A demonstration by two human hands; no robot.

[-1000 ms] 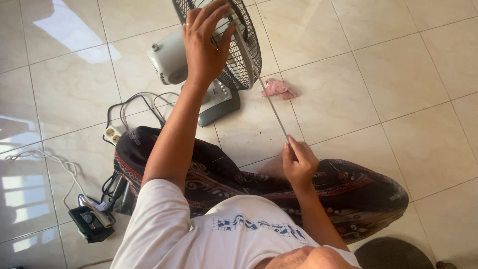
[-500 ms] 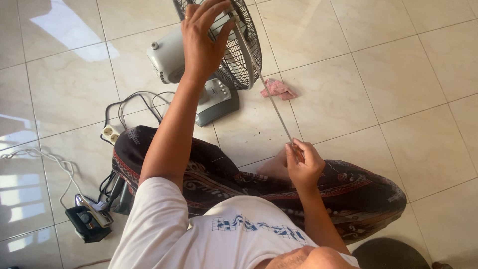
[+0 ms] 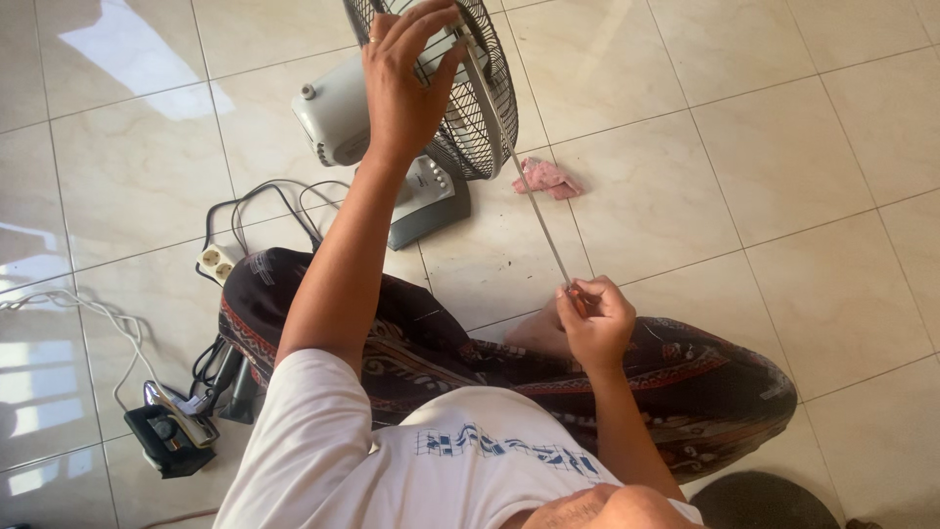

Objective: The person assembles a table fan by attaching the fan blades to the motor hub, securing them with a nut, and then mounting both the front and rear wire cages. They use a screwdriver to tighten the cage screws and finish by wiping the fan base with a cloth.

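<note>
I sit cross-legged on a tiled floor facing a grey table fan (image 3: 338, 118) with a black wire grille (image 3: 494, 93). My left hand (image 3: 406, 73) rests on top of the grille, fingers spread over the wires and gripping its upper edge. My right hand (image 3: 592, 318) sits low over my knee, closed on the near end of a long thin metal rod (image 3: 534, 206). The rod runs up and away from that hand, and its far end reaches into the grille.
A crumpled pink cloth (image 3: 546, 178) lies on the floor right of the fan base (image 3: 431, 201). At the left are a white power strip (image 3: 217, 263), tangled black and white cables (image 3: 264, 201) and a dark clothes iron (image 3: 171, 431). A dark round object (image 3: 769, 502) sits at the bottom right.
My right hand has drawn slightly back toward my knee with the rod. My left hand stays on the fan grille.
</note>
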